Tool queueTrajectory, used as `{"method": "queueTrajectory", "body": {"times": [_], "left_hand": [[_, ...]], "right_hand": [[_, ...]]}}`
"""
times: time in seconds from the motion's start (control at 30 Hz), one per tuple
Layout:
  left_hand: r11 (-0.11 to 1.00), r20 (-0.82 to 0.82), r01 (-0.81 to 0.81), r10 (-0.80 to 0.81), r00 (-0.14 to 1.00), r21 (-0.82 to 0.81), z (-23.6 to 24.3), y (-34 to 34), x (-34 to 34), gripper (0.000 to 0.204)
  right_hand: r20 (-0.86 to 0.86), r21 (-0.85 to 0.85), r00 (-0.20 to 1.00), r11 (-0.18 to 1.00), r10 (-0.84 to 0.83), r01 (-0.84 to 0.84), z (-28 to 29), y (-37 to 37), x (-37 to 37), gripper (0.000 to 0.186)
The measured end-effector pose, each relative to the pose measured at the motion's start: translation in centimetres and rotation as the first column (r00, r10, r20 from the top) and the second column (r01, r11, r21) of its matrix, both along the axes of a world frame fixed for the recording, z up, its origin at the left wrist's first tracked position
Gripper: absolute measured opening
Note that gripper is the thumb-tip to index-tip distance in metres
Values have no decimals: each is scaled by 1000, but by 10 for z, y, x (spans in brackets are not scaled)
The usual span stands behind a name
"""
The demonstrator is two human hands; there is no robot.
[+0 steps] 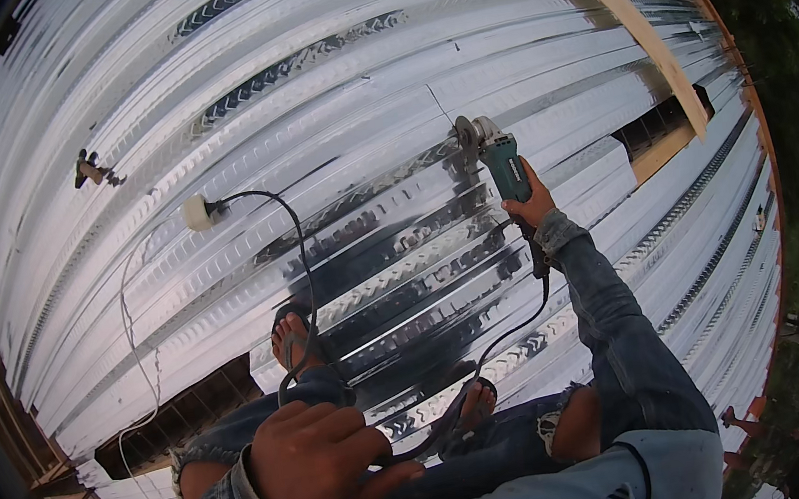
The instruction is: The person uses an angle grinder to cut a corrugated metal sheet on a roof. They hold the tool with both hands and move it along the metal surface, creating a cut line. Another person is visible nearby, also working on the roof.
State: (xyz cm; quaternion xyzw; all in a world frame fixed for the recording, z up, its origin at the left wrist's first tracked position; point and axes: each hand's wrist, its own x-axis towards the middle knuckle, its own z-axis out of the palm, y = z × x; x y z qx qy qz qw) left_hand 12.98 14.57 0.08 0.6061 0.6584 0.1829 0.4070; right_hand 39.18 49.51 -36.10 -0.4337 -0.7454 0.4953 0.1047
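Observation:
My right hand (533, 197) is wrapped round the teal body of an angle grinder (507, 170). The grinder's round disc (465, 133) is at or just above the shiny ribbed metal sheeting (388, 165); whether it touches, I cannot tell. A thin dark line on the sheet runs up from the disc. My left hand (317, 462) is closed low in front of me, fingers curled and thumb stretched out. The grinder's black power cord (297, 233) passes into and out of this hand, though the grip itself is partly hidden. Its far end joins a white socket (198, 213) lying on the sheeting.
Rectangular openings show framing at the lower left (184, 414) and right (658, 140). A wooden board (626, 13) lies at the upper right. A white cord (125, 306) trails down the left, below a small brown-and-black object (91, 169). The roof edge (754, 102) curves along the right.

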Motion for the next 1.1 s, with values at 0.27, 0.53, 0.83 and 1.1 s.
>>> {"method": "queueTrajectory", "body": {"times": [0.27,0.53,0.83,1.1], "left_hand": [[999,-1,-16,16,1000,45,0,-5,-9,30],[999,-12,-28,28,1000,37,-5,-10,-18,31],[998,-38,-47,48,998,34,-7,-12,-17,31],[999,-34,-38,40,999,36,-6,-14,-16,30]], "right_hand": [[-91,18,996,1000,1,1,22,-1,-1,96],[79,-7,995,998,62,-62,3,-11,25,98],[111,29,992,998,56,-60,-4,-6,18,100],[81,56,995,996,59,-64,0,-7,12,100]]}}
